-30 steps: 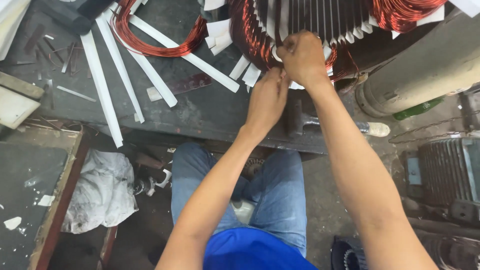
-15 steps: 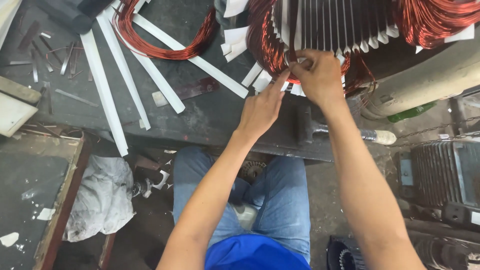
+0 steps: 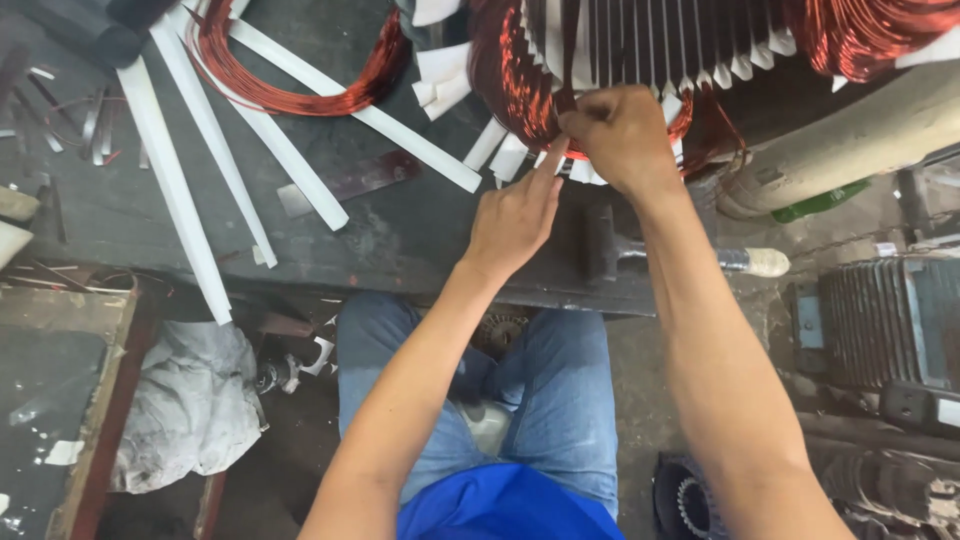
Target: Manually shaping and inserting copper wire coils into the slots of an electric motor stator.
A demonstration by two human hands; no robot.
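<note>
Soft, even overhead light leaves the dark grey metal workbench (image 3: pixel 400 235) dim, the copper wire coil (image 3: pixel 300 95) glinting, edges slightly blurred.

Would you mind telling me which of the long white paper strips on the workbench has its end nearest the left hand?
The diagonal long white paper strip running under the loose copper wire coil; its lower end stops just left of the left hand, while the others lie farther left.

2 bare hands: left hand (image 3: pixel 515 215), right hand (image 3: pixel 622 135). 1 loose copper wire coil (image 3: pixel 290 85). 1 slotted metal stator (image 3: pixel 640 40). 1 hammer (image 3: pixel 680 255).
</note>
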